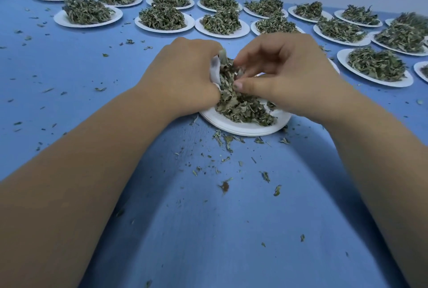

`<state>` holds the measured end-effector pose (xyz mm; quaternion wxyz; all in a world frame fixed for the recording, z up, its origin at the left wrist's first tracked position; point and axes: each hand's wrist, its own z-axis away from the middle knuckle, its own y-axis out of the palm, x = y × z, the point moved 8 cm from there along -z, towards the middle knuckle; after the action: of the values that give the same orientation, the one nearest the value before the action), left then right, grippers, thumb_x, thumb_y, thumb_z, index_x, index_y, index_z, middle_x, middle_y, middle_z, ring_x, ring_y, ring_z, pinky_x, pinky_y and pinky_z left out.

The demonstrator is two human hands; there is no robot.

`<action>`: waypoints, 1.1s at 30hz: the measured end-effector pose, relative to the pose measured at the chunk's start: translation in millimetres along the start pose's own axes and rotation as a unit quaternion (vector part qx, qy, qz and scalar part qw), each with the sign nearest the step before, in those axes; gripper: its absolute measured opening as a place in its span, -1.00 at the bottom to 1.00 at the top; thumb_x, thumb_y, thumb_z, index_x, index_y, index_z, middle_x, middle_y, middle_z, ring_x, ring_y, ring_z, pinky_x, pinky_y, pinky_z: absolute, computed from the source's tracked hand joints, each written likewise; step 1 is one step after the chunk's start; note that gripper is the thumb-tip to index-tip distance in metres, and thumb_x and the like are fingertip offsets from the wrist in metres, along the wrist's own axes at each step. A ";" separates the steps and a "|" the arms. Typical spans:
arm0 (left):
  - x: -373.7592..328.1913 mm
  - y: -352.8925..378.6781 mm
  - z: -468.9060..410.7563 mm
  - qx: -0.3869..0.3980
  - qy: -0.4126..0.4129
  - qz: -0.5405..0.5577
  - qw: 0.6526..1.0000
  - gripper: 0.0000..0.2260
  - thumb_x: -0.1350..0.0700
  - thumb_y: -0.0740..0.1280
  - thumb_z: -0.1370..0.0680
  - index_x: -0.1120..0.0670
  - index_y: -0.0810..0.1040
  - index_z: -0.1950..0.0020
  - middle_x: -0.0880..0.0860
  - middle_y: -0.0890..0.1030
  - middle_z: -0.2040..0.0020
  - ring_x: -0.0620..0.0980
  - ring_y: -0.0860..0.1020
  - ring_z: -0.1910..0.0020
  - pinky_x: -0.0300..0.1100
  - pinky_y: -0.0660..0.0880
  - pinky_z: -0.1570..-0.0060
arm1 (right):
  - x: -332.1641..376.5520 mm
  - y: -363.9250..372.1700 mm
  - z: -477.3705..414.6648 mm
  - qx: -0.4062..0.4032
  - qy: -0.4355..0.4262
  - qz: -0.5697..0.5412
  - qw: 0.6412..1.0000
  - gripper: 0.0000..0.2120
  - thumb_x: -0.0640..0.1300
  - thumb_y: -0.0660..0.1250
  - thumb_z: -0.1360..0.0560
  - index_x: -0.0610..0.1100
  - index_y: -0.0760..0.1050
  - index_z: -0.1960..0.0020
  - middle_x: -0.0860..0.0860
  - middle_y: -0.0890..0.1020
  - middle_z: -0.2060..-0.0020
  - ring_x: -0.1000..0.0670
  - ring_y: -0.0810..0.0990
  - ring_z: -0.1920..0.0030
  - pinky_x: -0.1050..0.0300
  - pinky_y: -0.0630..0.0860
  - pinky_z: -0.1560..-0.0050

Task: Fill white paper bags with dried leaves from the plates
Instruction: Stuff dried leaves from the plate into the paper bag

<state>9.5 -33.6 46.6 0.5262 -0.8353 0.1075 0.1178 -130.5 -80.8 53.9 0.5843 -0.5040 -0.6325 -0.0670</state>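
Note:
A white paper plate lies in the middle of the blue table with a heap of dried green leaves on it. My left hand grips a small white paper bag at the heap's left side, its mouth turned toward the leaves; most of the bag is hidden by my fingers. My right hand is over the heap with curled fingers and thumb pinching leaves by the bag's mouth.
Several white plates heaped with dried leaves stand in rows across the back and along the right side. Loose leaf bits are scattered over the blue table, thickest just in front of the near plate.

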 end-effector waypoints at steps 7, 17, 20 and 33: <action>-16.1 11.1 0.0 0.028 0.028 -0.022 0.999 -0.78 0.17 0.37 -0.34 0.03 0.31 0.29 0.00 0.42 0.39 0.04 0.43 0.35 -0.11 0.28 0.41 | -1.9 -0.4 -5.8 -0.051 0.002 0.089 0.995 -0.84 -0.15 0.52 -0.33 0.07 0.61 0.18 0.11 0.68 0.17 0.20 0.62 0.16 0.29 0.44 0.21; -27.1 6.6 0.0 0.002 0.060 -0.015 0.998 -0.82 0.18 0.34 -0.35 -0.04 0.38 0.22 -0.05 0.40 0.38 0.12 0.43 0.29 -0.11 0.30 0.35 | -6.1 3.8 -16.5 -0.034 0.017 0.071 0.997 -0.81 -0.22 0.40 -0.34 -0.01 0.49 0.11 0.00 0.71 0.16 0.10 0.59 0.32 0.19 0.54 0.25; -16.6 1.4 -1.5 -0.015 0.041 -0.028 0.999 -0.80 0.13 0.35 -0.39 -0.01 0.30 0.28 -0.01 0.40 0.38 0.13 0.41 0.32 -0.12 0.24 0.37 | -8.7 -4.6 -12.3 -0.003 0.019 0.002 1.000 -0.81 -0.21 0.49 -0.44 -0.01 0.56 0.02 0.06 0.74 0.04 0.08 0.68 0.15 0.11 0.63 0.00; -3.6 2.8 -5.5 -0.026 0.005 -0.032 0.999 -0.78 0.06 0.30 -0.39 0.01 0.25 0.31 -0.01 0.37 0.39 -0.05 0.32 0.40 -0.13 0.16 0.40 | 6.8 1.5 -0.6 -0.019 -0.048 0.021 0.998 -0.86 -0.27 0.52 -0.48 -0.04 0.69 0.11 0.13 0.71 0.31 0.23 0.63 0.33 0.41 0.49 0.28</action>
<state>5.7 -39.6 47.7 0.5072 -0.8524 0.0796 0.0996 -127.8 -76.7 58.8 0.5447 -0.5304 -0.6481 -0.0425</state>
